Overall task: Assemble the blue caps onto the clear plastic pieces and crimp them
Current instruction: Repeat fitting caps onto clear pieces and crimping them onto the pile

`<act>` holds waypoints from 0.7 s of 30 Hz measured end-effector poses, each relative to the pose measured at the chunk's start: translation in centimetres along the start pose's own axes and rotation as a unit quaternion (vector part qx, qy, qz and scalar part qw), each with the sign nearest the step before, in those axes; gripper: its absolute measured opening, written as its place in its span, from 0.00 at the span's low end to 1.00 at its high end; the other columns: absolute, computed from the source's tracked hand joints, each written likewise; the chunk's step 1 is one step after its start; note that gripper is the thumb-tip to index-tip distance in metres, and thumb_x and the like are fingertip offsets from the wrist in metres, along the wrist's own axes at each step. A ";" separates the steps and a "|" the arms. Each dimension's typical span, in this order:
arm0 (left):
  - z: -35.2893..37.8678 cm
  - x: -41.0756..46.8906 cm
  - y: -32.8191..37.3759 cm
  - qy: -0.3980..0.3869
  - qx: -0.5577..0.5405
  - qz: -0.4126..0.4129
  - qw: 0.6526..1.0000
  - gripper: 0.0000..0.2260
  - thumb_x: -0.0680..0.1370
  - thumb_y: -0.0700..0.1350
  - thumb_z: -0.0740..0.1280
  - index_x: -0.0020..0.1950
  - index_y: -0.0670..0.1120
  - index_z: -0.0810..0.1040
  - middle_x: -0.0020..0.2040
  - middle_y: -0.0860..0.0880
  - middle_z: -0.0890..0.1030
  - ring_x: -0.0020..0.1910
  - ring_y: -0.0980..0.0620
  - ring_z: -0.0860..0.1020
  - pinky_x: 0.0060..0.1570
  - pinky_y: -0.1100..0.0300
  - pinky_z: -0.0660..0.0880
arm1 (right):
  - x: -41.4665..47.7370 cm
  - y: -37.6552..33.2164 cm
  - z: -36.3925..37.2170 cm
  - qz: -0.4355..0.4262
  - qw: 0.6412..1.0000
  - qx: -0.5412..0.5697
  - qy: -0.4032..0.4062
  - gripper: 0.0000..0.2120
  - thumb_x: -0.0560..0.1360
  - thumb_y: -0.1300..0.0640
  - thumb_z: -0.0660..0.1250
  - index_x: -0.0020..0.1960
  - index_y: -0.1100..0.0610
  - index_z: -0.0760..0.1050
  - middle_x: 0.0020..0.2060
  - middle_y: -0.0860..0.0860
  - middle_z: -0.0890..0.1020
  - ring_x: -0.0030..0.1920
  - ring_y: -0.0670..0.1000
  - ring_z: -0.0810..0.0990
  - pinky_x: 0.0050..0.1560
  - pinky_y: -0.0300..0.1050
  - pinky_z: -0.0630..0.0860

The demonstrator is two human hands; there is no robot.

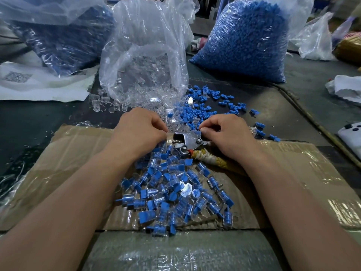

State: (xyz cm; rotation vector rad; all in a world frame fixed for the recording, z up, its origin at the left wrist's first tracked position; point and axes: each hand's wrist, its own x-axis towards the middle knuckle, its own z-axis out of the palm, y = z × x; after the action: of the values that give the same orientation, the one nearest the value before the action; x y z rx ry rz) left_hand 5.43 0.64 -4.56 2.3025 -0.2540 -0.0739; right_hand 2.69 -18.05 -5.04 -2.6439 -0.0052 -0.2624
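Works over a cardboard sheet (68, 163) laid on a dark table (39, 118), the sheet's far edge running from 9 to 3 o'clock just behind the hands, its near edge at 6 o'clock.

Hemmed in across the back by three sacks: a blue-filled bag (58, 36) at 10 o'clock, an open bag of clear pieces (144, 55) at 12 o'clock, and a full bag of caps (250, 42) at 1 o'clock. Finds open room on the table at 9 o'clock, short of a white paper (39, 83), and on the cardboard at 8 and 4 o'clock. Has less room toward 3 o'clock, near a white device (351, 133) at the frame's edge and a white cloth (347, 87) at 2 o'clock.

Has both hands at a metal crimping tool (185, 140) lying flat at centre, head toward 10 o'clock, wrapped handle (205, 158) toward 4 o'clock, long axis along that line.

Curls the left hand (140, 128) down against the head's 9 o'clock side; cannot tell what, if anything, those fingertips pinch. Presses thumb and forefinger of the right hand (226, 133) together at the head's 2 o'clock side, probably on some small part, too hidden to name.

Reaches past loose blue caps (197, 112) strewn from 12 to 2 o'clock, touching a spill of clear plastic pieces (117, 106) at 11 o'clock.

Leans over a heap of capped pieces (175, 192) at 6 o'clock, just beside the tool's head, pointing every way with no shared axis.
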 end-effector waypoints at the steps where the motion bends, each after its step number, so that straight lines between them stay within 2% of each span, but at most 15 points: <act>1: 0.0 0.0 0.0 0.004 -0.002 -0.001 1.000 0.08 0.71 0.41 0.72 0.34 0.52 0.80 0.33 0.55 0.80 0.35 0.59 0.77 0.41 0.59 0.77 | 0.0 0.0 0.1 -0.008 1.000 0.000 0.011 0.06 0.75 0.56 0.66 0.49 0.53 0.80 0.41 0.44 0.78 0.44 0.43 0.74 0.47 0.37 0.68; 6: 0.1 0.0 -0.1 0.016 -0.014 0.002 1.000 0.06 0.70 0.44 0.73 0.34 0.52 0.80 0.33 0.55 0.80 0.36 0.58 0.77 0.45 0.55 0.78 | -0.1 -0.3 0.0 -0.030 0.994 0.039 0.093 0.08 0.75 0.59 0.66 0.53 0.56 0.79 0.45 0.45 0.76 0.47 0.44 0.74 0.50 0.36 0.70; 8: 0.2 0.0 -0.1 0.008 -0.010 0.007 1.000 0.04 0.71 0.46 0.72 0.45 0.52 0.80 0.37 0.56 0.79 0.38 0.58 0.77 0.45 0.55 0.77 | -0.2 -0.4 -0.1 -0.036 0.991 0.056 0.118 0.09 0.74 0.61 0.66 0.54 0.58 0.79 0.44 0.45 0.76 0.46 0.43 0.75 0.48 0.33 0.71; 10: 0.4 0.0 -0.2 -0.019 0.008 0.008 1.000 0.14 0.73 0.48 0.70 0.58 0.53 0.76 0.40 0.56 0.77 0.39 0.57 0.76 0.42 0.57 0.74 | -0.2 -0.5 0.0 -0.041 0.990 0.061 0.124 0.09 0.74 0.62 0.67 0.54 0.58 0.79 0.44 0.45 0.76 0.45 0.42 0.74 0.47 0.29 0.70; 11: 0.4 0.0 -0.2 -0.031 0.021 0.013 0.999 0.16 0.74 0.49 0.68 0.61 0.55 0.74 0.40 0.57 0.76 0.39 0.57 0.75 0.43 0.57 0.74 | -0.2 -0.5 0.0 -0.042 0.990 0.061 0.123 0.09 0.74 0.63 0.67 0.54 0.58 0.79 0.44 0.45 0.75 0.45 0.42 0.74 0.46 0.28 0.70; 13: 0.4 -0.1 -0.1 -0.040 0.034 0.021 0.998 0.13 0.75 0.50 0.67 0.59 0.57 0.76 0.40 0.59 0.75 0.39 0.57 0.74 0.46 0.56 0.74 | -0.2 -0.6 0.0 -0.042 0.990 0.059 0.124 0.09 0.74 0.62 0.67 0.53 0.58 0.79 0.44 0.46 0.75 0.45 0.42 0.74 0.46 0.27 0.70; 16: 0.2 -0.2 0.0 -0.015 -0.003 0.021 1.000 0.04 0.73 0.48 0.69 0.45 0.58 0.79 0.40 0.58 0.77 0.39 0.59 0.75 0.48 0.55 0.76 | -0.2 -0.6 0.0 -0.043 0.989 0.059 0.126 0.08 0.74 0.62 0.67 0.53 0.58 0.79 0.43 0.46 0.75 0.45 0.44 0.75 0.46 0.30 0.70; 18: 0.2 -0.2 -0.1 -0.002 -0.004 0.023 1.000 0.05 0.73 0.47 0.70 0.39 0.56 0.78 0.39 0.58 0.78 0.41 0.60 0.76 0.49 0.55 0.76 | -0.3 -0.7 0.1 -0.043 0.989 0.062 0.124 0.08 0.74 0.62 0.67 0.53 0.59 0.79 0.43 0.46 0.75 0.45 0.44 0.75 0.47 0.30 0.70; 21: 0.4 -0.2 0.0 0.027 -0.011 0.030 0.999 0.05 0.73 0.44 0.71 0.38 0.53 0.78 0.38 0.56 0.79 0.40 0.58 0.77 0.47 0.54 0.77 | -0.3 -0.6 0.1 -0.039 0.988 0.078 0.124 0.08 0.74 0.63 0.66 0.53 0.58 0.79 0.44 0.45 0.75 0.45 0.43 0.75 0.48 0.32 0.72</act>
State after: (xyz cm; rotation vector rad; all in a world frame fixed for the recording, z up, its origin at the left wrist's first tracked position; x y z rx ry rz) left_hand 5.23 0.44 -4.84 2.2698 -0.2927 0.0154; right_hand 2.36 -17.42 -4.89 -2.4417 -0.0450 -0.5904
